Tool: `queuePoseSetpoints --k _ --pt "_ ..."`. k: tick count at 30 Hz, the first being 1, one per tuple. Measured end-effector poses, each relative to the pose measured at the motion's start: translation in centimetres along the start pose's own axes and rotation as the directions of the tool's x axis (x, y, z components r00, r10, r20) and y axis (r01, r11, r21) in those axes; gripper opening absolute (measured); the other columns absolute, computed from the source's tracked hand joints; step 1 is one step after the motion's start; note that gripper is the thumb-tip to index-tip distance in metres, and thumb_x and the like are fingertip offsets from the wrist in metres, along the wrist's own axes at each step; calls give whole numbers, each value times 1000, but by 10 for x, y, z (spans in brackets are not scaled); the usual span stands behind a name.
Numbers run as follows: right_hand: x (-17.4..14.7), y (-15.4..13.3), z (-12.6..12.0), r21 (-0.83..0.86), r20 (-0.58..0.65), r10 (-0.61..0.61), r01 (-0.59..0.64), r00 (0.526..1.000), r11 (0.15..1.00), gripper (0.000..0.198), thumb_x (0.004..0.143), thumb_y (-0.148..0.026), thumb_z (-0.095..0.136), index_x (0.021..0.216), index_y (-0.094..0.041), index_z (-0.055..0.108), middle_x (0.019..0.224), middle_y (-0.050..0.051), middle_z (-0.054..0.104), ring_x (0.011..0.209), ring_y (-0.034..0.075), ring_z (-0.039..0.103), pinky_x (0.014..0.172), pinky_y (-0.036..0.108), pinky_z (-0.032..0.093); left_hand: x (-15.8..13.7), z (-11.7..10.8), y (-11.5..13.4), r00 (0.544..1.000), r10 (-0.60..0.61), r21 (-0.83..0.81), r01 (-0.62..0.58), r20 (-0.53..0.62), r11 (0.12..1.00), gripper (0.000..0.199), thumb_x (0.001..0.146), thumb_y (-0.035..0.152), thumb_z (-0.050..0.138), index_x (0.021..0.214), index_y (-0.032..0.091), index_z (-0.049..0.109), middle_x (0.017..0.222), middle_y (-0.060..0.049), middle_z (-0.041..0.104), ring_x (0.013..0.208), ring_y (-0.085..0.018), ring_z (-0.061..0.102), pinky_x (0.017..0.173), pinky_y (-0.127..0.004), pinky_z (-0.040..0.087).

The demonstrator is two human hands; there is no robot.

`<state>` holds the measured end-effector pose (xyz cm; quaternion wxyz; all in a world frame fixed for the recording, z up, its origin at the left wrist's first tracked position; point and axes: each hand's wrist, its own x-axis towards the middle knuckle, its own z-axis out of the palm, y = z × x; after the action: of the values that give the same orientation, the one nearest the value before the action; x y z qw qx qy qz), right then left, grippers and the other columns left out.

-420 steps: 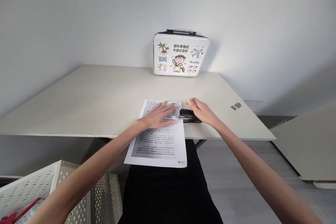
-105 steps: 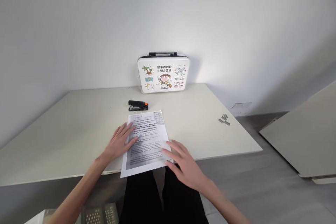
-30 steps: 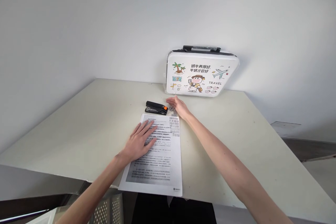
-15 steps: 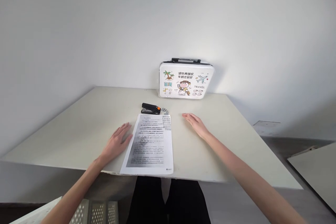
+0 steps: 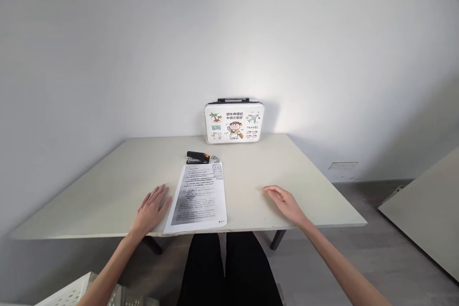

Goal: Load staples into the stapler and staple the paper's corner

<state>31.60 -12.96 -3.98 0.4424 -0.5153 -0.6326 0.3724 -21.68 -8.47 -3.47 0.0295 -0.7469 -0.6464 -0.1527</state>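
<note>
A printed sheet of paper (image 5: pixel 199 196) lies near the front edge of the table, and I cannot tell whether other sheets are under it. Just beyond its top edge is a black stapler (image 5: pixel 198 157) with an orange part. Small grey strips that look like staples (image 5: pixel 215 159) lie beside the stapler's right end. My left hand (image 5: pixel 151 209) rests flat on the tabletop, left of the paper, with its fingers stretched out. To the right of the paper, apart from it, my right hand (image 5: pixel 286 203) is at the table with fingers loosely extended and nothing held.
A white case (image 5: pixel 234 123) with cartoon prints and a black handle stands upright at the back of the pale table (image 5: pixel 118 177), against the wall. White perforated baskets (image 5: pixel 71 291) are on the floor at lower left. A wall plate (image 5: pixel 343 165) is at the right.
My right hand has moved back toward me and farther right of the paper. The camera view has shifted, so the case and table appear smaller. The left hand still lies flat beside the paper.
</note>
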Motion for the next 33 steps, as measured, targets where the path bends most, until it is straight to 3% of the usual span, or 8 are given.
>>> queuePoseSetpoints --k 16,25,33 --pt "-4 -3 0 14 -57 62 -61 996 998 42 97 -65 59 102 -26 71 117 10 77 119 28 70 103 38 51 -1 -5 7 1000 -13 -41 12 -26 999 61 103 56 36 150 25 59 163 -4 50 155 -27 40 130 -49 28" --pt "-4 2 -4 -17 -51 46 -47 998 999 37 100 -60 56 104 -27 70 119 9 77 120 28 69 100 39 52 2 -4 5 999 36 -28 -37 -35 999 65 102 57 36 148 18 61 160 -9 53 153 -30 43 129 -50 30" --pt "-4 -6 -7 -20 -42 60 -61 997 998 35 100 -59 55 101 -26 67 120 9 76 120 28 67 95 37 51 39 -44 11 995 88 80 -93 55 992 58 100 59 39 137 25 68 144 -8 68 130 -34 64 110 -52 51"
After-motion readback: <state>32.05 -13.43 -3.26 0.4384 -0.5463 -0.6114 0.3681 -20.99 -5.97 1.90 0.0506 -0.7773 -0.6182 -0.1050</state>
